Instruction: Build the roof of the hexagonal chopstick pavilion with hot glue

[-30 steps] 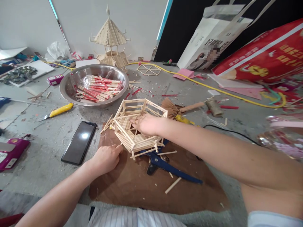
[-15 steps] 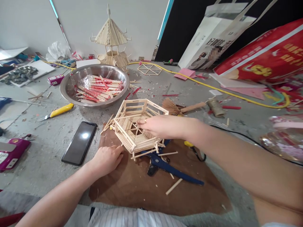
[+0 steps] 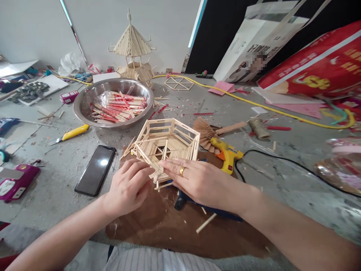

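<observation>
A hexagonal frame of thin wooden sticks (image 3: 166, 141) sits on a brown board (image 3: 169, 222) in front of me. My left hand (image 3: 128, 188) is at its near left edge, fingers curled against the sticks. My right hand (image 3: 194, 180), with a gold ring, lies at the near right edge, its fingertips pinching the frame's near corner. Both hands touch the frame. A blue-handled cutter (image 3: 183, 197) lies under my right hand, mostly hidden.
A steel bowl (image 3: 84, 107) holds red-wrapped chopsticks. A black phone (image 3: 95, 170), a yellow knife (image 3: 72, 132), a yellow glue gun (image 3: 225, 152) with black cord, a finished stick pagoda (image 3: 132, 49), a paper fan (image 3: 205, 130) and a red bag (image 3: 313, 66) surround the board.
My right hand drew back from inside the frame to its near edge, uncovering the glue gun. My left hand rose from the board to the frame's near corner.
</observation>
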Tool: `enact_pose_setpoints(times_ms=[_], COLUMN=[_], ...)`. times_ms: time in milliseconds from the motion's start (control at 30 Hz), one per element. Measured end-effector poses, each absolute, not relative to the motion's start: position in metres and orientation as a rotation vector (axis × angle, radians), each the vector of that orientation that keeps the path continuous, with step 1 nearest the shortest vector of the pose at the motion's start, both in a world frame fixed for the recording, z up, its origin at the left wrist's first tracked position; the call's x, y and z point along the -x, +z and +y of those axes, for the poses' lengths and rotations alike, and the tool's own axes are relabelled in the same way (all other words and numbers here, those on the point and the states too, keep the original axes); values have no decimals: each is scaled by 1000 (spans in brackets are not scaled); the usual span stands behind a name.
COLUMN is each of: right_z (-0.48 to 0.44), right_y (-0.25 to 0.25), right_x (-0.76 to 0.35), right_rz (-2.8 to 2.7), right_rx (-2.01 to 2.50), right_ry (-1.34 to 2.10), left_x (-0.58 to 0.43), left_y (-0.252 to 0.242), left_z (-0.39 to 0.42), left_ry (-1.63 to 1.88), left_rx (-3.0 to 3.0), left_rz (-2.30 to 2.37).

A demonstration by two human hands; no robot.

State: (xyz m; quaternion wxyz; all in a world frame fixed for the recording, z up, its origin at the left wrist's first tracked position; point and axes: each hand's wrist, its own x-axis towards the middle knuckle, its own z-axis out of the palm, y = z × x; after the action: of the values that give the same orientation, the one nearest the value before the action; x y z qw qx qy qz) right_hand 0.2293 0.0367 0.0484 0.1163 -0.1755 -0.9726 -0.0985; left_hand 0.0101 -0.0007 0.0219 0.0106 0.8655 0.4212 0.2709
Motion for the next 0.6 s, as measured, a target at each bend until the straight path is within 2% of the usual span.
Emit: enact_pose_setpoints(times_ms=[367, 600], right_z=[38, 35], right_y=[42, 42], right_x=[-225, -223], right_rz=[-2747, -2722], right_rx=[483, 528], right_ry=[-295, -183], left_x=[-17, -31], left_y=[37, 48], left_z=[16, 36], left_ry=[896, 561], left_rx=[-2735, -2645], left_rz=[1156, 1135])
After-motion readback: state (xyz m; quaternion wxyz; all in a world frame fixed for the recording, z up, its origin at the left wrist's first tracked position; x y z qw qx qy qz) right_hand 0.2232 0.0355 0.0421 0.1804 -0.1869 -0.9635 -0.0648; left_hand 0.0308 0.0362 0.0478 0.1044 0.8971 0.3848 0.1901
